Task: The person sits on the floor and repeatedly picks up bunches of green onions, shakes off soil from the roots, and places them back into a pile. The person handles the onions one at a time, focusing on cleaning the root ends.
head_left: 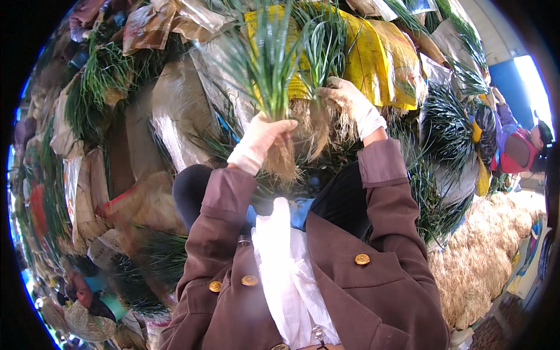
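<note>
My left hand (262, 140) grips a bunch of long green seedlings (273, 74) near the base of the leaves. Their pale, soil-tinged roots (281, 162) hang below the fist. To the right, my right hand (345, 98) has its fingers closed on a smaller clump of seedlings (316, 76), with thin roots trailing down. Both hands wear pale coverings over the palm and wrist. Behind them lies a yellow woven sack (367, 57), with more roots showing under its lower edge. The leaves in my left hand partly cover the sack.
On the right, another person (516, 146) in a red vest works beside heaped seedlings (448, 122). A long pile of bundled roots (477, 258) lies at lower right. Sacks and sheeting (183, 105) with green bunches (105, 65) cover the left side. My bent knees (190, 190) frame the work area.
</note>
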Action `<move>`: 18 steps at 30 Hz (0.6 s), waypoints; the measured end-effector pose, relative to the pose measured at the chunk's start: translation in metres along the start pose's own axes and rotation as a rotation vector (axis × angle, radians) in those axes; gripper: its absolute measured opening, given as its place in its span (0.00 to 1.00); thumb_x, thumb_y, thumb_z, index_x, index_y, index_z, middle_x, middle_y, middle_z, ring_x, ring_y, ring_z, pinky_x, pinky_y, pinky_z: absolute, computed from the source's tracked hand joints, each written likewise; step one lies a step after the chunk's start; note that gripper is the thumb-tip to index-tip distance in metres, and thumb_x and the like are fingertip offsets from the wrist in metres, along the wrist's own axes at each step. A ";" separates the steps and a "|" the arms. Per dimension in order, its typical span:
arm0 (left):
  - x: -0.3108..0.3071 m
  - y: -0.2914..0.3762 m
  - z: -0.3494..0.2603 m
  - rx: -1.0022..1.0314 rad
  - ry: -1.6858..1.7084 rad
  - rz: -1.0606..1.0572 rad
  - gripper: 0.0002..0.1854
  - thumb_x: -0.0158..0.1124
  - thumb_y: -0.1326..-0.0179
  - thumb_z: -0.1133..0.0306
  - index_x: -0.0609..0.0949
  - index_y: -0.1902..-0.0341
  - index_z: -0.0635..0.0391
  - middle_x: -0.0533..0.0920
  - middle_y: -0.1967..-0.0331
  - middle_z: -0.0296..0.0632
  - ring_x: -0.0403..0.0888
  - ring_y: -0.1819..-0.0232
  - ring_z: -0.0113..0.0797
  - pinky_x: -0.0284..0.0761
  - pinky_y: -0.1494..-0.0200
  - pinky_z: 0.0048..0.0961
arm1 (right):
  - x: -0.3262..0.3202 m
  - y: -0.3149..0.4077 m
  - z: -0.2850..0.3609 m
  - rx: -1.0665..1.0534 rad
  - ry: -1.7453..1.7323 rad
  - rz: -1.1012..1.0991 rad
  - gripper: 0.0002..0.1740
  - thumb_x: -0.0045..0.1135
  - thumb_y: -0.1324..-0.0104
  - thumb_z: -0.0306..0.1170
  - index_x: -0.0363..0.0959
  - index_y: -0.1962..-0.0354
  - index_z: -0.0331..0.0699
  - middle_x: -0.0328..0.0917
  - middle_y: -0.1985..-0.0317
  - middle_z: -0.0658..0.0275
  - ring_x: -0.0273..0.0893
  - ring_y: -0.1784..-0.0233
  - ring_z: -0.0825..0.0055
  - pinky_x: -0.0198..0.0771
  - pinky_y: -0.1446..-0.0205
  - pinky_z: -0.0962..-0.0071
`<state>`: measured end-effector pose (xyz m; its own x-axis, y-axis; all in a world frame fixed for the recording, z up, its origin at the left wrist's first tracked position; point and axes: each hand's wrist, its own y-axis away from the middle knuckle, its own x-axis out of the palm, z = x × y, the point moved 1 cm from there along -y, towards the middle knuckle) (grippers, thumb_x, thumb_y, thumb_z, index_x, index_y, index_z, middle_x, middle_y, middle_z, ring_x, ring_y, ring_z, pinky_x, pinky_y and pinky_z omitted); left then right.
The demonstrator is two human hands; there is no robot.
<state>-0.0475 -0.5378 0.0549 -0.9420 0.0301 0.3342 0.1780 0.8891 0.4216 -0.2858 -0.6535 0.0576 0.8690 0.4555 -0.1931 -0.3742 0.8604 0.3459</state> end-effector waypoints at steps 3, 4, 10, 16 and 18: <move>0.020 -0.010 0.005 0.091 0.102 0.062 0.11 0.68 0.44 0.79 0.82 0.57 0.60 0.85 0.64 0.39 0.80 0.71 0.27 0.75 0.70 0.23 | 0.026 0.001 -0.007 -0.175 0.180 -0.106 0.24 0.67 0.42 0.41 0.77 0.56 0.31 0.82 0.59 0.59 0.78 0.55 0.73 0.70 0.49 0.71; 0.016 -0.011 0.009 0.081 0.094 0.062 0.11 0.69 0.44 0.77 0.82 0.57 0.59 0.85 0.64 0.38 0.80 0.71 0.27 0.75 0.70 0.23 | 0.044 0.015 0.015 -0.210 0.130 -0.085 0.23 0.66 0.42 0.39 0.77 0.54 0.32 0.82 0.59 0.59 0.78 0.55 0.73 0.70 0.48 0.71; 0.014 0.005 0.016 -0.002 0.213 0.043 0.14 0.67 0.44 0.77 0.80 0.54 0.61 0.86 0.64 0.43 0.83 0.69 0.35 0.80 0.64 0.28 | 0.088 0.039 0.015 -0.198 -0.132 -0.235 0.11 0.62 0.37 0.31 0.76 0.58 0.35 0.79 0.66 0.70 0.73 0.64 0.84 0.70 0.59 0.77; -0.013 0.009 0.031 -0.034 0.357 0.066 0.14 0.63 0.43 0.80 0.79 0.51 0.63 0.85 0.64 0.46 0.85 0.65 0.41 0.83 0.61 0.35 | 0.128 0.034 -0.001 -0.237 -0.059 -0.549 0.15 0.60 0.39 0.28 0.75 0.53 0.36 0.83 0.61 0.58 0.79 0.60 0.68 0.72 0.52 0.71; -0.018 0.023 0.021 -0.035 0.272 -0.004 0.14 0.62 0.43 0.78 0.79 0.51 0.63 0.85 0.65 0.45 0.85 0.67 0.38 0.82 0.62 0.32 | 0.134 0.042 0.016 -0.151 0.161 -0.562 0.14 0.60 0.40 0.28 0.73 0.56 0.36 0.82 0.65 0.55 0.80 0.63 0.61 0.72 0.54 0.67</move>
<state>-0.0320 -0.5086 0.0409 -0.8328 -0.1015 0.5442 0.1880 0.8727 0.4505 -0.1800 -0.5597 0.0608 0.8914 -0.0594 -0.4493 0.0759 0.9969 0.0189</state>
